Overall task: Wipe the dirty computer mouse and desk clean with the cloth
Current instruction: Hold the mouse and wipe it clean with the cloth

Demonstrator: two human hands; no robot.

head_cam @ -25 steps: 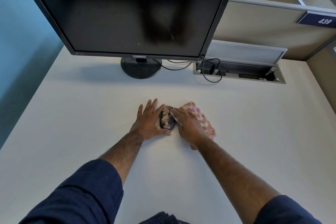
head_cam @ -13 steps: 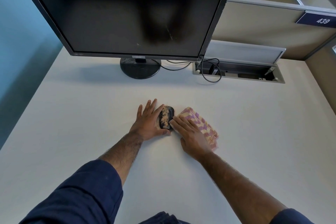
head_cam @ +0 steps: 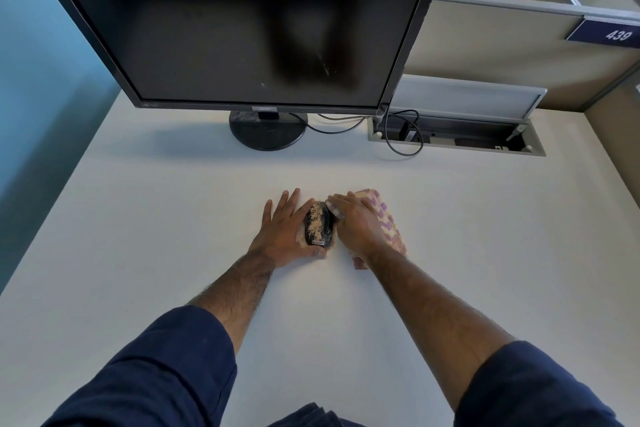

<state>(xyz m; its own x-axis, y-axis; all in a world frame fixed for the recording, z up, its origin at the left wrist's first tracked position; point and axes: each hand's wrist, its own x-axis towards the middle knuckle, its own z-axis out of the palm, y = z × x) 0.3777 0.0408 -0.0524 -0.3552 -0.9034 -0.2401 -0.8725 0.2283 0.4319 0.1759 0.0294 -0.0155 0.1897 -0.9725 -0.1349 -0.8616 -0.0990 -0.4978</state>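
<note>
Head view: the cloth (head_cam: 388, 222), checked pink and purple, lies mostly hidden under the right hand (head_cam: 356, 226), so only its far and right edges show. That hand lies flat on the cloth with its fingers straight and close together, and their tips bring a fold of cloth against the right side of the mouse (head_cam: 318, 227). Whether the shape below the wrist is a thumb or a cloth corner is hard to make out. The black mouse, speckled with tan crumbs, sits mid-desk between both hands. The left hand (head_cam: 283, 229) rests flat on the white desk (head_cam: 166, 239), fingers straight and slightly spread, touching the mouse's left side with the thumb along its near end. The monitor (head_cam: 242, 28) is cut off at the top; its round base (head_cam: 268, 131) and the open cable tray (head_cam: 457, 137) stand well apart from the hands, with bare desk to either side.
</note>
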